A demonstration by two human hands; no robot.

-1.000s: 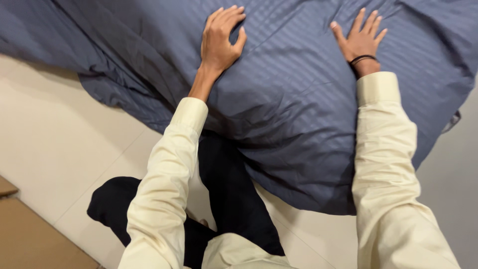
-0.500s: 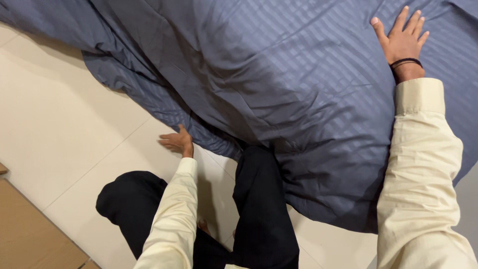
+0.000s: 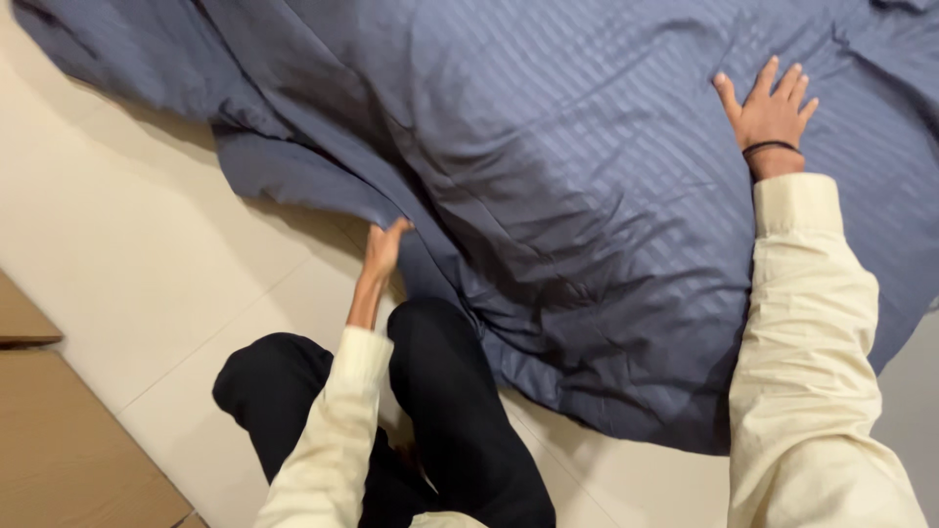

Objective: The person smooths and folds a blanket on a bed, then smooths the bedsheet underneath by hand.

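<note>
One bed sheet (image 3: 587,196), dark blue-grey with fine woven stripes, spread over the floor and filling the upper and right part of the view; creased and bunched toward its near-left edge, flatter toward the right.

Two hands, both the person's own. Left hand (image 3: 383,249): at the sheet's near-left edge, fingertips tucked into or under the fold of cloth; whether they pinch it cannot be told. Right hand (image 3: 771,110): flat on top of the sheet, fingers spread wide, palm down, holding nothing; one dark band (image 3: 770,148) at the wrist.

Two cream sleeves (image 3: 812,332), one per arm. Two legs in black trousers (image 3: 440,411), bent, the knee just beside the sheet's near edge.

Edges: the sheet's near hem runs from upper left down to lower right, with the top and right sides cut off by the frame. Open room: pale tiled floor (image 3: 127,264) to the left and along the bottom. One brown board or carton surface (image 3: 68,450) at the lower left corner, well apart from the sheet.

Containers: none seen holding anything.
</note>
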